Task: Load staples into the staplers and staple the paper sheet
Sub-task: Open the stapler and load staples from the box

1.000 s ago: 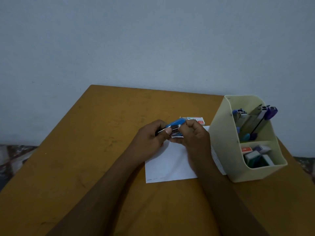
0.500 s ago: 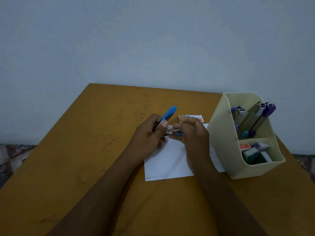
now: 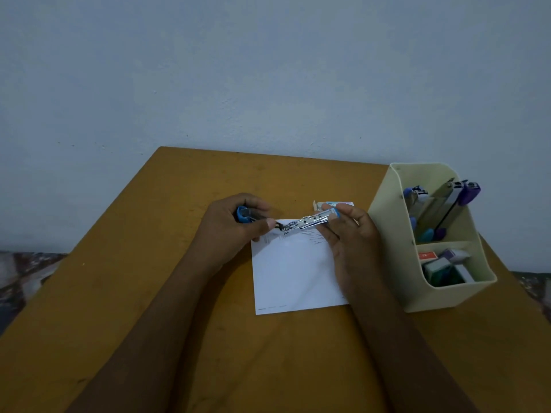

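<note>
Left hand (image 3: 235, 226) and right hand (image 3: 351, 245) bare, forearms (image 3: 167, 308) bare, thumbnail (image 3: 271, 224) cut short

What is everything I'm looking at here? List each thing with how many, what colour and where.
table: one, orange-brown, under everything
paper sheet: one, white, mid-table
blue stapler: one, blue and metal, opened flat, held over the sheet's far edge
staple box: one, pale, on the table behind the right hand
organiser: one, cream, on the table at right
staplers: about three, blue, grey, purple, in the organiser's rear compartment
small boxes: several, red, purple, green, in its front compartment
wall: pale grey-blue, behind
left hand: grips the stapler's blue end
right hand: pinches its other end
</note>
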